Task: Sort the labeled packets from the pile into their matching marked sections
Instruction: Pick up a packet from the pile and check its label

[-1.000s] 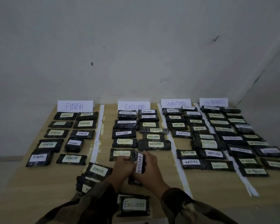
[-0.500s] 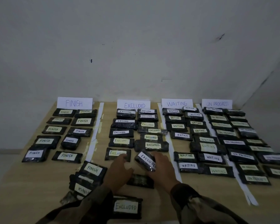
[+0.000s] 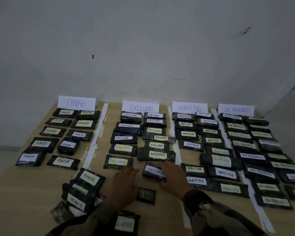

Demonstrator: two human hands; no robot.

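The right hand (image 3: pixel 174 176) grips the right end of an EXCLUDED packet (image 3: pixel 152 171) that lies at the near end of the column under the EXCLUDED sign (image 3: pixel 140 108). The left hand (image 3: pixel 125 182), fingers loose, is low over the table (image 3: pixel 24 193), just beside a small dark packet (image 3: pixel 146 195), with the pile (image 3: pixel 85 189) to its left.

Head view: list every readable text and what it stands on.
"FINISH": FINISH card, FINISH packets, two pile packets.
"EXCLUDED": EXCLUDED card, EXCLUDED packets.
"EXCLUDE": front packet, end covered by right hand.
"LUDED": bottom packet, start hidden by a sleeve.
"WAITING": WAITING card, WAITING packets.
"ON PROGRESS": ON PROGRESS card, ON PROGRESS packets; many there too blurred.
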